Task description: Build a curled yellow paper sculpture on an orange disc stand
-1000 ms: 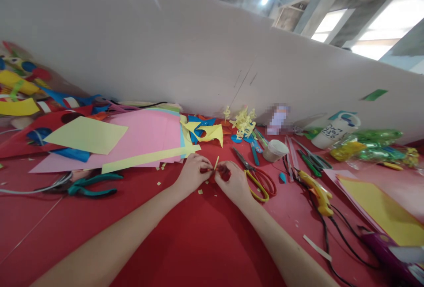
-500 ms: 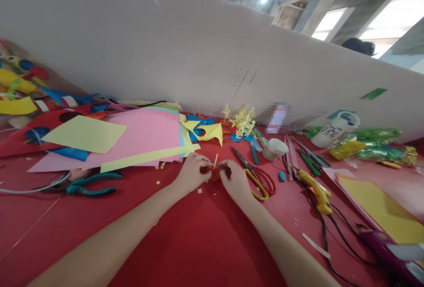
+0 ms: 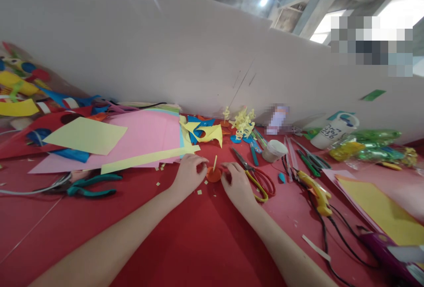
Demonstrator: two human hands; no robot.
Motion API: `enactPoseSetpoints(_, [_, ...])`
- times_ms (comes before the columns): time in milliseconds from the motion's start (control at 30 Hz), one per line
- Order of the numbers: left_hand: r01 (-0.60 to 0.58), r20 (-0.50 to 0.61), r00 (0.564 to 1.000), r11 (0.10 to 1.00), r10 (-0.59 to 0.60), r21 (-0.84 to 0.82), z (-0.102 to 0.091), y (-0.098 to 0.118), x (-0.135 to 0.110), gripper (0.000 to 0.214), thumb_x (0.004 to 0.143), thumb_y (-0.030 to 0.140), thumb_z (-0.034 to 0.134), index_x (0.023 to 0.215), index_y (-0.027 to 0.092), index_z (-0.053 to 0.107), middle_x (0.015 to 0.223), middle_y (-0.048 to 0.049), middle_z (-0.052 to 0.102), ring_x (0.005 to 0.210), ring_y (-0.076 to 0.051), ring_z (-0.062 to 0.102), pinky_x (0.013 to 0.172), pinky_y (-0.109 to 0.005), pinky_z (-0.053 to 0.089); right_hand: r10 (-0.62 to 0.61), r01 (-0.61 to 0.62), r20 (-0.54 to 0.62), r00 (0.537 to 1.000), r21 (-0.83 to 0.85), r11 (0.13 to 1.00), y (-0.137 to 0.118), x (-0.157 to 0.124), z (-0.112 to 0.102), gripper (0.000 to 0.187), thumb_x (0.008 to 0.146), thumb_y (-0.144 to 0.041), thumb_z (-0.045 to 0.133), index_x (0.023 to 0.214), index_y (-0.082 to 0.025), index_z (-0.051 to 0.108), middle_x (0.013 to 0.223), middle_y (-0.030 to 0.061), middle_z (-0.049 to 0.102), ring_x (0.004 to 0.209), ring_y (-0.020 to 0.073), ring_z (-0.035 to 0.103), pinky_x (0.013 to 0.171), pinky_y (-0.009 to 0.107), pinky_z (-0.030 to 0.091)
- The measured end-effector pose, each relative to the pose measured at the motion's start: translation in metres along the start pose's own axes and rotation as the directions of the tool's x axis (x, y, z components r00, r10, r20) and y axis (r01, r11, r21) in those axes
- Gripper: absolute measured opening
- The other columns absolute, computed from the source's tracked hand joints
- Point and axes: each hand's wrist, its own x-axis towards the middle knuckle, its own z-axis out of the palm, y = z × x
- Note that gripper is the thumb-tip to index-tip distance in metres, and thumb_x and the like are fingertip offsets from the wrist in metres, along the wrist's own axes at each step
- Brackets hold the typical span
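Observation:
A small orange paper disc (image 3: 213,175) lies on the red table, with a thin pale-yellow paper strip (image 3: 215,162) standing up from it. Just left of the disc is my left hand (image 3: 190,174), fingers bent and apart, holding nothing. On the other side my right hand (image 3: 237,183) rests close to the disc's edge, its fingers loosely curved and nothing visible in them. Scissors (image 3: 256,176) with red and yellow handles lie beside my right hand. Tiny yellow paper scraps (image 3: 199,192) are scattered around.
Stacked pink paper (image 3: 145,132) and teal pliers (image 3: 94,185) are on the left. Behind stand curly yellow paper pieces (image 3: 243,123) and a white cup (image 3: 274,151). To the right lie a yellow glue gun (image 3: 318,192) with its cord and yellow sheets (image 3: 380,207). A grey partition (image 3: 165,53) rises behind.
Both hands have let go of the orange disc and moved slightly apart. The disc now shows fully on the table, with the yellow strip still upright on it.

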Motion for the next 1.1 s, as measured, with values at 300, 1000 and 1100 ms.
enactPoseSetpoints(300, [-0.030,-0.007,1.000,0.998,0.030,0.058,-0.009,0.002,-0.006,0.016,0.074,0.012,0.053,0.080,0.020,0.065,0.078,-0.0038,0.067,0.080,-0.021,0.056,0.077,-0.038,0.045,-0.090,0.094,0.039,0.995,-0.115,0.989,-0.013,-0.009,0.000,0.032,0.068,-0.019,0.056,0.100,-0.014,0.055,0.095,0.0116,0.057,0.092,0.0264,0.053,0.084,0.043,0.044])
enactPoseSetpoints(1000, [-0.023,0.127,0.990,0.827,-0.059,0.562,-0.098,-0.050,-0.002,0.021,0.074,0.021,0.057,0.094,0.019,0.064,0.094,-0.0089,0.057,0.092,-0.027,0.049,0.085,-0.038,0.042,-0.015,0.007,-0.097,0.995,-0.080,0.997,0.005,-0.002,0.017,0.032,0.076,-0.047,0.056,0.086,-0.019,0.046,0.078,0.0043,0.053,0.075,0.0214,0.054,0.070,0.036,0.046])
enactPoseSetpoints(1100, [-0.016,0.123,0.991,0.842,-0.060,0.539,-0.098,-0.050,-0.003,0.016,0.074,0.022,0.057,0.089,0.022,0.063,0.092,-0.0072,0.058,0.091,-0.026,0.051,0.082,-0.037,0.042,-0.020,0.013,-0.092,0.996,-0.078,0.997,0.007,-0.003,0.018,0.030,0.077,-0.047,0.054,0.083,-0.020,0.042,0.077,0.0025,0.051,0.073,0.0204,0.053,0.067,0.034,0.045])
